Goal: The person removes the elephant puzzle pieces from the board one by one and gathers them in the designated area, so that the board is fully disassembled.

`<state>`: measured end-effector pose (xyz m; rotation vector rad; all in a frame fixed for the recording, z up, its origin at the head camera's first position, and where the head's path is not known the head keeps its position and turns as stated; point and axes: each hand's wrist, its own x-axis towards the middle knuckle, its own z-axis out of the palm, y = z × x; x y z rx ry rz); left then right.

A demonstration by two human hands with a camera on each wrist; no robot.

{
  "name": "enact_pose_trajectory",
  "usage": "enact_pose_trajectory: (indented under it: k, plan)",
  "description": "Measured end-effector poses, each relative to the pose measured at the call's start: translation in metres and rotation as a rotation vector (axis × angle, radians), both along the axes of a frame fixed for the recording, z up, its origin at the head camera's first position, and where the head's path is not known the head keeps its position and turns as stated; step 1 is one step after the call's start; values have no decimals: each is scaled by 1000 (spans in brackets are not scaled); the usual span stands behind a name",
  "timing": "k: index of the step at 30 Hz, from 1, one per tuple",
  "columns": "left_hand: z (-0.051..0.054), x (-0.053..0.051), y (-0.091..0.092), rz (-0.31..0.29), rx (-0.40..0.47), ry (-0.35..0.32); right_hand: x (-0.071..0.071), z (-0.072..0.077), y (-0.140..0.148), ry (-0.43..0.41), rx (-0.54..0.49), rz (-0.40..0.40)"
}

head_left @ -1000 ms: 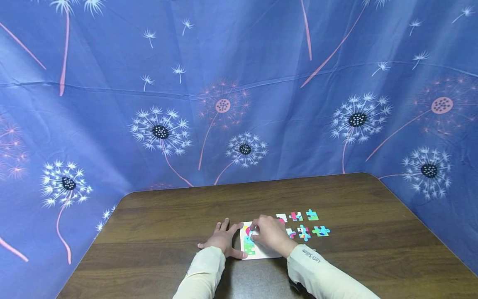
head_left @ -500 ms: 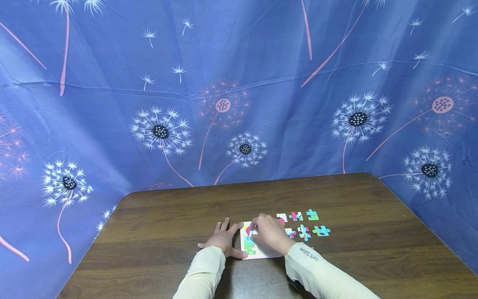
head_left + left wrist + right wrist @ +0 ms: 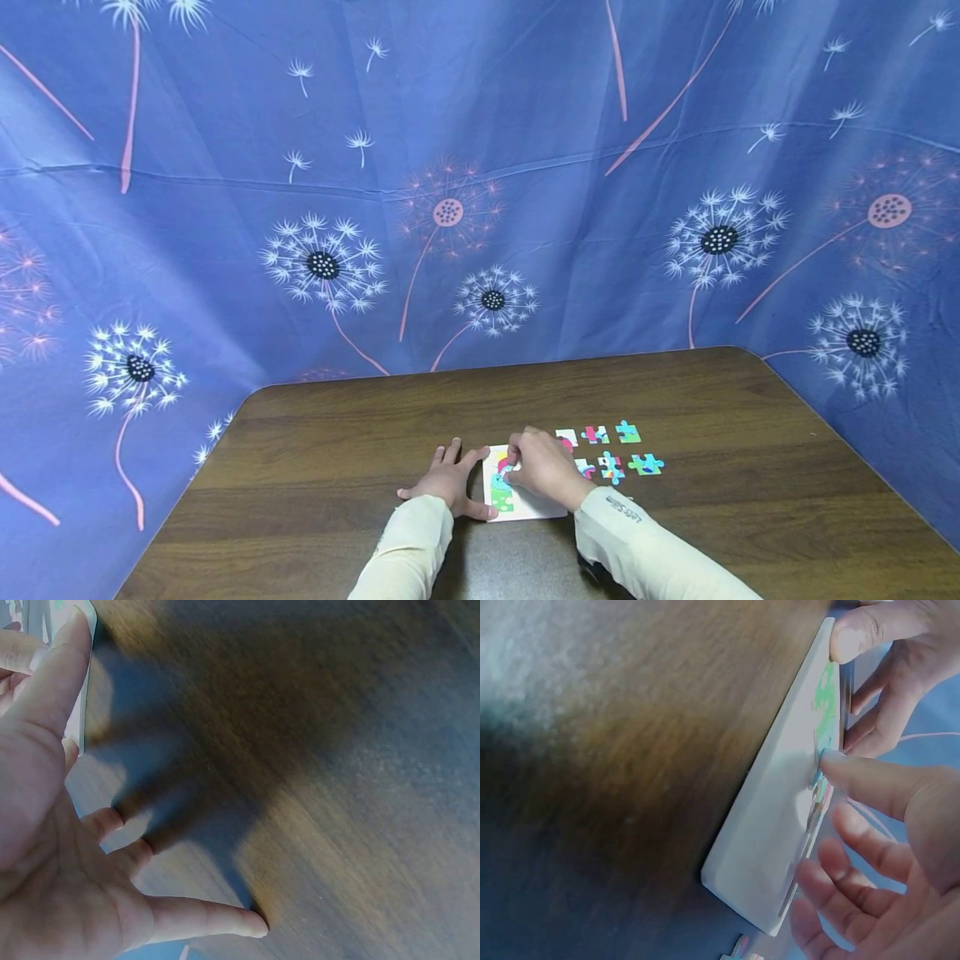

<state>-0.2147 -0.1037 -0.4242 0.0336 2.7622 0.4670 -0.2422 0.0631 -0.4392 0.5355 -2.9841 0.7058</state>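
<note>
My left hand (image 3: 444, 483) lies with fingers spread, its thumb on the near left corner of the white puzzle board (image 3: 536, 507) and its index fingertip at the far left corner. Along the board's left side, jigsaw pieces (image 3: 501, 498) in green, blue, yellow and red lie joined. Over the board, my right hand (image 3: 546, 468) pinches a puzzle piece (image 3: 817, 777) against these joined pieces; the fingers hide most of it. In the right wrist view the thumb presses on its bluish edge. The left wrist view shows the left palm and the stretched thumb on the board's edge.
Right of the board, loose puzzle pieces lie in two rows on the brown wooden table (image 3: 337, 433), among them a green and blue one (image 3: 647, 464) and a red and white one (image 3: 596, 434). A blue dandelion-print cloth (image 3: 570, 208) hangs behind the table.
The right hand has shifted very slightly to the right, with its fingers still at the same spot on the board. The left hand has stayed in place.
</note>
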Motion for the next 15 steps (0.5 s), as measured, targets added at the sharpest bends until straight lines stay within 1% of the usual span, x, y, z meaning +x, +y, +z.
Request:
enact_pose_trajectory:
  k: [7,15]
  plan:
    - [1,0,0,-7,8,1,0,-1,2,17,46,-50]
    - [1,0,-1,-10,9,-11,-1,-2,2,30,27,-32]
